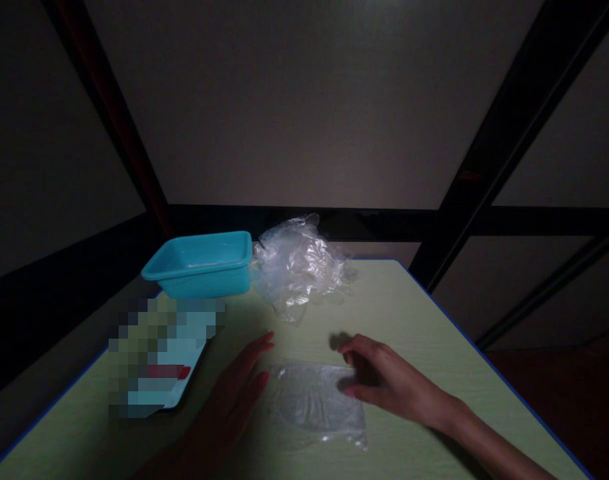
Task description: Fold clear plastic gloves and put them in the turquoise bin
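Observation:
A flat, clear plastic bag (317,407) lies on the pale table near its front. At its left edge is my left hand (241,377), with fingers apart and nothing held. My right hand (384,377) is at the bag's right edge, thumb and fingers apart, holding nothing; whether its thumb touches the plastic is unclear. Farther back sits a crumpled heap of clear plastic (304,263), beside a turquoise basin (204,283).
A light blue flat object (197,347), partly pixelated, with a red mark, lies on the table's left side. The table (409,313) has a blue edge. Behind it stands a wall with dark beams.

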`<state>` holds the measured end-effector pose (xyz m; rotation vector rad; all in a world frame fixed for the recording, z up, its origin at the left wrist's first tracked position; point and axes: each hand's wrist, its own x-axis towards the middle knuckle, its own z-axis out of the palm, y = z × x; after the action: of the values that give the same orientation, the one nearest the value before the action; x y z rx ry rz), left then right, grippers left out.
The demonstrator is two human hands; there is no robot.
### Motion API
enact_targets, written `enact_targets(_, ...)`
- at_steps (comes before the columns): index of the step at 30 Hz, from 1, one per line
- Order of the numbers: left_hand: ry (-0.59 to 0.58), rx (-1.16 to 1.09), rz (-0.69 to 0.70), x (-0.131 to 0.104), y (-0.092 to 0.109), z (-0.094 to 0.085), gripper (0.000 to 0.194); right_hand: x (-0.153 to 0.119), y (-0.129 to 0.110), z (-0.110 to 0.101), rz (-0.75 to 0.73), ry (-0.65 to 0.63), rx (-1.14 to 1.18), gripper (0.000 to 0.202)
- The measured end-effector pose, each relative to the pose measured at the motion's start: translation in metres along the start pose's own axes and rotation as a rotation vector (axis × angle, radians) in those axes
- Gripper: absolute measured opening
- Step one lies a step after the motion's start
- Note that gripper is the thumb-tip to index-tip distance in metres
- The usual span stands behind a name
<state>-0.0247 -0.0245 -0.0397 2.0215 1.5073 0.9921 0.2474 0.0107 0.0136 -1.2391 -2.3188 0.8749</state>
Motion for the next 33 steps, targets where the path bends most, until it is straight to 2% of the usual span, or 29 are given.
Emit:
enact_targets(2, 0.009, -0.01, -0.013, 0.0, -0.001, 0.002, 0.037, -0.002, 0.002, 0.002, -0.002, -0.031, -0.022, 0.045)
enact_targets(7, 0.039, -0.025, -0.01, -0.001, 0.002, 0.003, 0.035, -0.002, 0.004, 0.005, 0.049, -0.094, 0.129, 0.053)
enact_targets(14, -0.048, -0.004, -0.027, 0.0, 0.004, -0.003, 0.037, 0.006, 0.01, 0.003, 0.01, -0.151, 0.412, 0.033)
enact_targets(20, -0.061, -0.014, -0.032, 0.0, 0.006, -0.003, 0.037, 0.007, 0.004, -0.003, -0.063, -0.252, 0.386, 0.038)
enact_targets(23, -0.029, -0.017, -0.037, 0.001, 0.01, -0.004, 0.036, 0.008, 0.004, -0.003, -0.042, -0.215, 0.39, 0.034)
enact_targets(28, -0.029, -0.005, -0.047, 0.001, 0.011, -0.004, 0.038, 0.013, 0.018, -0.007, 0.091, -0.105, 0.51, 0.021)
enact_targets(33, 0.029, -0.01, -0.027, 0.001, 0.006, 0.001, 0.038, 0.007, 0.021, -0.009, 0.187, -0.146, 0.588, 0.026)
